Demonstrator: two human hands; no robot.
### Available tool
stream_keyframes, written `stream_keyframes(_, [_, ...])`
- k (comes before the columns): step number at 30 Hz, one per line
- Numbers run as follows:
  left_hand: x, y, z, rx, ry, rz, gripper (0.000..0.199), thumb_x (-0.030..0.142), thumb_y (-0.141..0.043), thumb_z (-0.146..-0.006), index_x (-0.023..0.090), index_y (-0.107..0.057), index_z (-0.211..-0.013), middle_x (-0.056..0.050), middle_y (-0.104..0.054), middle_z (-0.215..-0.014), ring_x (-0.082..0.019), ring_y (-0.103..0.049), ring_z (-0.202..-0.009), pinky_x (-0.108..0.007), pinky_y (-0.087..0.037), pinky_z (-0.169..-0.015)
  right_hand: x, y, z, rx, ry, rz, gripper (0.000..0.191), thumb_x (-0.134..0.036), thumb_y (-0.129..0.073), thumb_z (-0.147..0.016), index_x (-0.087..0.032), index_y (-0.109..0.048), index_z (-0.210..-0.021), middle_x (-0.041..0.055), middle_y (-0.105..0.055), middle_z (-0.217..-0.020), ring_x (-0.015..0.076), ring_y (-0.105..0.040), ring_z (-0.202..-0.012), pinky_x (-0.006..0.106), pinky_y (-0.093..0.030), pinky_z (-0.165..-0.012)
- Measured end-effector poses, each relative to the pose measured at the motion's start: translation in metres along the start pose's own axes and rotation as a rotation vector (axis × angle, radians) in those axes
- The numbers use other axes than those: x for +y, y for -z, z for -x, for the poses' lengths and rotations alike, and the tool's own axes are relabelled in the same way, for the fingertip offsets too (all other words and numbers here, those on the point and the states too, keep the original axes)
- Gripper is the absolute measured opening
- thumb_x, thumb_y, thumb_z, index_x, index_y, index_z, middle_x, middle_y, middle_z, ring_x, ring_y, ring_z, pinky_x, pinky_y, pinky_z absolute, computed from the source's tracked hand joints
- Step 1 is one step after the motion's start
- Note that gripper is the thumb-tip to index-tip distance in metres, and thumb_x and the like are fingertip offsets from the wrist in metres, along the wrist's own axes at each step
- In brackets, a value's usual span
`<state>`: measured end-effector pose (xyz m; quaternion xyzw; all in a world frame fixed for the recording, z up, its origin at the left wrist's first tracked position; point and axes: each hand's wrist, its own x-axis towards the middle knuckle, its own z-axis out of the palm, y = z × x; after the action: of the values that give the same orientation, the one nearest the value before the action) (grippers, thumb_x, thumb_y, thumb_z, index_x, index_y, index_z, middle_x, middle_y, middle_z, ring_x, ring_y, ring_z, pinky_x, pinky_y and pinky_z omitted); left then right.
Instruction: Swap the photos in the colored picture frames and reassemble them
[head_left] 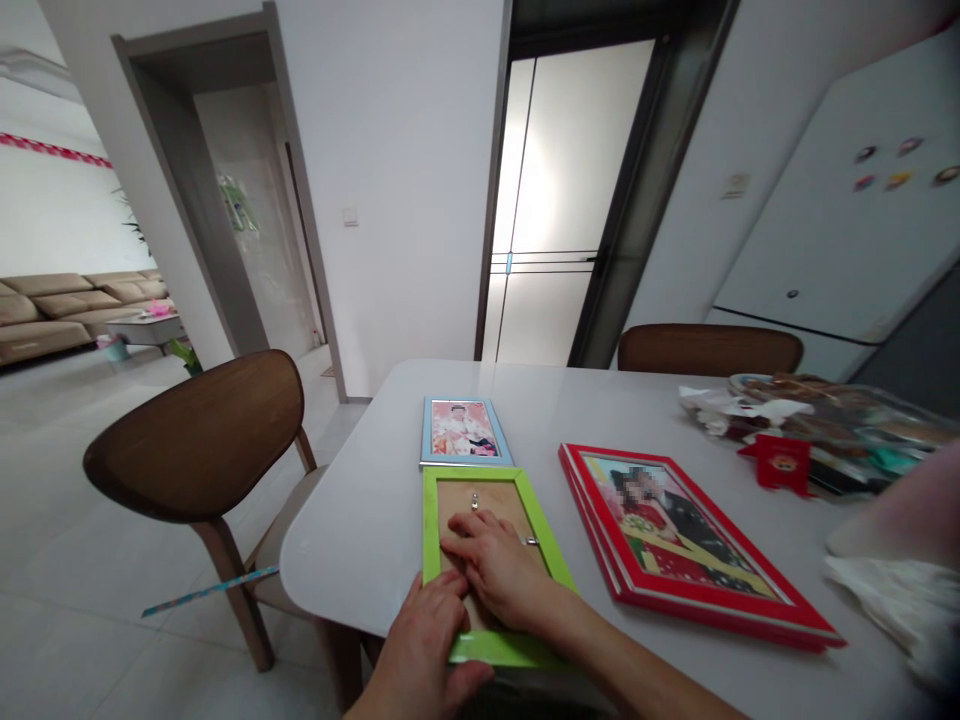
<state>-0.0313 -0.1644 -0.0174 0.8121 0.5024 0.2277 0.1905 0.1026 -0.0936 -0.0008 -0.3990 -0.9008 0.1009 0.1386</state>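
A green picture frame point(431, 525) lies face down at the table's near edge, its brown backing board point(450, 495) and metal fittings showing. My left hand point(427, 640) grips its near left corner, fingers over the side and thumb at the near edge. Across the backing lies my right hand point(499, 565), fingers stretched out and pressing on the board, holding nothing. Just beyond, touching or nearly touching the green frame, a light blue picture frame point(465, 430) lies face up with a photo. To the right rest stacked red picture frames point(660, 590), the top one showing a photo.
The white table point(360, 520) has a rounded left corner. A brown chair point(202, 440) stands at left, another chair point(709, 350) at the far side. Plastic packaging point(862, 420), a red paper piece point(782, 465) and white tissue point(892, 600) lie at right.
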Motion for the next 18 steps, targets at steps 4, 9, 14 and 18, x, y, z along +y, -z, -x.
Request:
stream_keyframes(4, [-0.002, -0.002, 0.0, -0.021, 0.017, -0.021, 0.021, 0.025, -0.063, -0.064, 0.017, -0.055, -0.081, -0.014, -0.05, -0.12, -0.028, -0.041, -0.113, -0.05, -0.028, -0.095, 0.005, -0.004, 0.0, 0.052, 0.024, -0.086, 0.024, -0.015, -0.042, -0.076, -0.027, -0.06, -0.086, 0.0012, -0.052, -0.103, 0.0177, -0.042, -0.095, 0.031, -0.031, -0.078])
stream_keyframes(9, [-0.001, -0.001, 0.001, -0.043, 0.04, -0.038, 0.028, 0.024, -0.063, -0.064, 0.015, -0.054, -0.089, -0.014, -0.049, -0.12, -0.027, -0.04, -0.114, -0.05, -0.026, -0.096, 0.032, -0.009, -0.013, 0.224, -0.122, -0.134, 0.025, -0.016, -0.041, -0.077, -0.019, -0.062, -0.091, 0.0057, -0.058, -0.094, 0.0156, -0.049, -0.089, 0.027, -0.034, -0.079])
stream_keyframes(14, [-0.002, -0.001, 0.001, -0.061, 0.036, -0.051, 0.032, 0.022, -0.065, -0.062, 0.013, -0.053, -0.09, -0.016, -0.049, -0.12, -0.028, -0.04, -0.114, -0.051, -0.025, -0.096, 0.057, -0.006, -0.032, 0.249, -0.193, -0.116, 0.024, -0.015, -0.043, -0.075, -0.016, -0.062, -0.089, 0.005, -0.062, -0.086, 0.0139, -0.054, -0.079, 0.023, -0.038, -0.073])
stream_keyframes(18, [-0.005, -0.003, 0.002, -0.03, 0.033, -0.016, 0.032, 0.022, -0.066, -0.061, 0.016, -0.054, -0.09, -0.014, -0.05, -0.119, -0.027, -0.04, -0.114, -0.05, -0.025, -0.096, 0.066, -0.004, -0.038, 0.271, -0.286, -0.064, 0.023, -0.014, -0.045, -0.072, -0.015, -0.063, -0.085, 0.0063, -0.064, -0.085, 0.0154, -0.055, -0.077, 0.024, -0.038, -0.071])
